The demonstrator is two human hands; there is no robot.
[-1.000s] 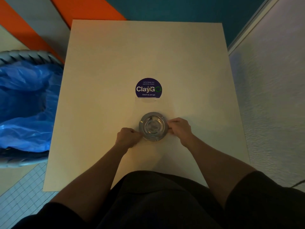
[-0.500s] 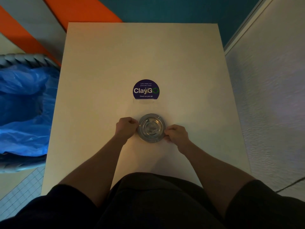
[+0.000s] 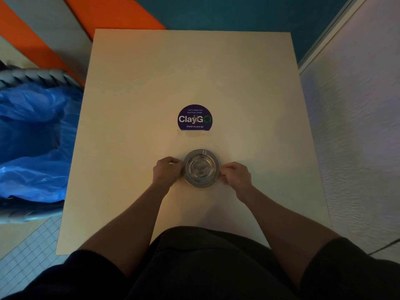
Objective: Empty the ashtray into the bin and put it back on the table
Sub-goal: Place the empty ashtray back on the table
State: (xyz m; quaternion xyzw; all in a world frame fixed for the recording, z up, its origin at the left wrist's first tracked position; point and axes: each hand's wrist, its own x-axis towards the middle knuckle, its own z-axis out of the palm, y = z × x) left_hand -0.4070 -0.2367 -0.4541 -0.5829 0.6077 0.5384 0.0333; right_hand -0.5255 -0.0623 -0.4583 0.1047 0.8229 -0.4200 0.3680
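Observation:
A round metal ashtray sits upright on the cream table, just below a purple round sticker. My left hand pinches its left rim with curled fingers. My right hand pinches its right rim the same way. The bowl of the ashtray looks shiny; I cannot make out any ash in it. The grey bin with a blue plastic liner stands on the floor, right beside the table's left edge.
The purple "ClayGo" sticker lies mid-table. A textured white wall runs close along the table's right side. Behind the table are teal and orange wall panels. Tiled floor shows at lower left.
The view shifted slightly. My left hand moved up along the ashtray's left rim and my right hand slid down its right rim; the ashtray has stayed in place on the table.

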